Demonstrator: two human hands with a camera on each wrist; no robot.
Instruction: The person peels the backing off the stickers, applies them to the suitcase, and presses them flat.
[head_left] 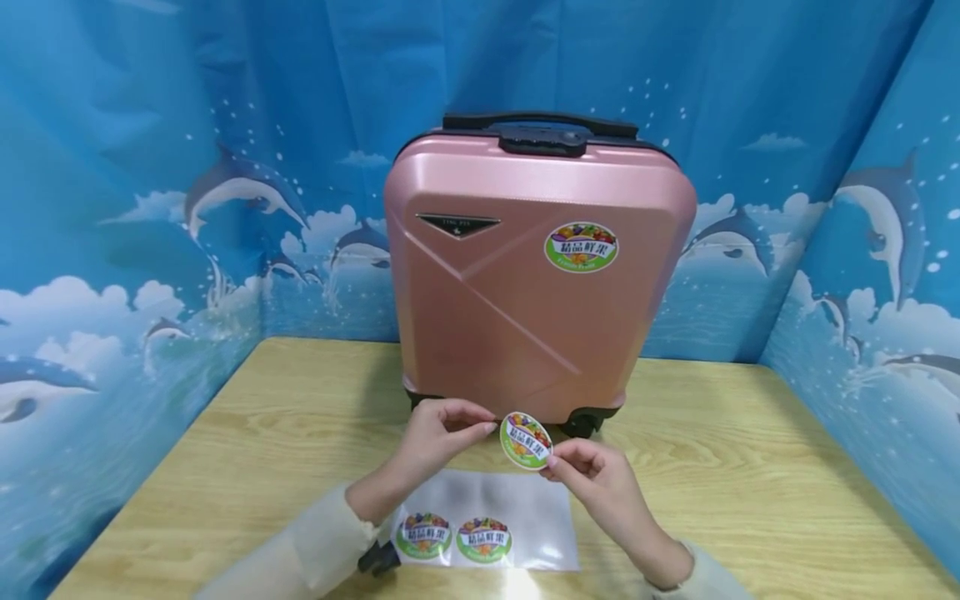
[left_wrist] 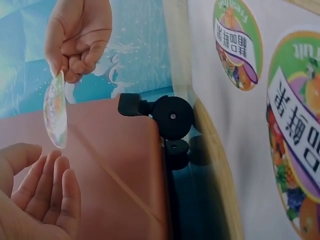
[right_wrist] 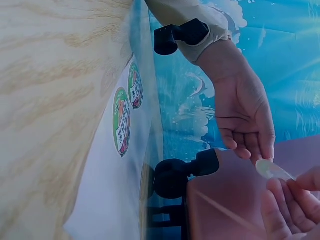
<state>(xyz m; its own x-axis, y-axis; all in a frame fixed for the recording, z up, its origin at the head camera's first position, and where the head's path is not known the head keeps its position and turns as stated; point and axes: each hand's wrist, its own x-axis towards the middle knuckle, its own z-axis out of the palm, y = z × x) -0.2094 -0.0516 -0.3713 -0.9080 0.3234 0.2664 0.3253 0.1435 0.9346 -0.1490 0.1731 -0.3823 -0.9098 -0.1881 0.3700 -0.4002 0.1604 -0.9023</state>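
Observation:
Thumb and fingers of my right hand [head_left: 603, 492] pinch an oval fruit sticker [head_left: 527, 440] by its lower right edge. The sticker has colourful fruit on top, dark lettering on white and a green lower band. Close to its left edge is my left hand [head_left: 435, 442], thumb and forefinger reaching toward it. In the left wrist view a small gap separates the left fingers [left_wrist: 42, 185] from the sticker, which curves slightly. A pink suitcase [head_left: 517, 325] stands upright behind both hands, and a matching sticker [head_left: 581, 247] is on its upper right front.
A white backing sheet [head_left: 543, 521] lies on the wooden table [head_left: 750, 467] below the hands, with two more fruit stickers [head_left: 483, 540] on its left part. Suitcase wheels [head_left: 588, 421] rest on the table behind. Blue dolphin-print curtains [head_left: 322, 108] enclose the back and sides.

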